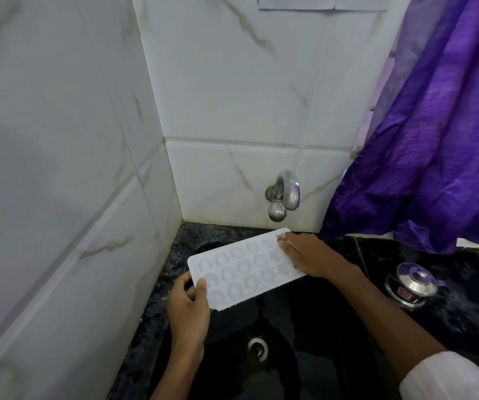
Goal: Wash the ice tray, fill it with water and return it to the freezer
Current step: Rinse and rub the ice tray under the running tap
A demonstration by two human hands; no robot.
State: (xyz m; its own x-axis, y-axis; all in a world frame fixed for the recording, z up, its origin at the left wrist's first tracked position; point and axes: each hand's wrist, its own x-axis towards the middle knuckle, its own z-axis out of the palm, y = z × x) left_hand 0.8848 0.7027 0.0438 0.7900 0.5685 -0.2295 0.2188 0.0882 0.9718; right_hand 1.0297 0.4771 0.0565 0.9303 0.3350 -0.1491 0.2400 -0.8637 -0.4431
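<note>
Your left hand (189, 301) pinches the near short end of a white plastic ice tray (244, 269), thumb on top and fingers curled beneath, while your right hand (307, 255) clasps the far end with its fingers laid over the corner cups. The tray hangs cups-up above a black stone sink (313, 321), clear of its bottom and of the round steel drain (257, 346).

The tray's long axis runs from your left hand, near and low, up and away to your right hand, and that far corner sits just under the spout of a chrome wall tap (284, 194). A thin stream seems to fall there, though it is faint. Your right hand is the nearer to the tap, so any slide of the tray along its length, to bring the other cups under the spout, is likely to be led from that end.

Room is tight on the left, where a white marble-look tiled wall (59, 183) stands close to your left hand. A purple curtain (434, 140) hangs near the right of the tap, and a lidded steel pot (414, 285) sits on the dark counter well apart.
</note>
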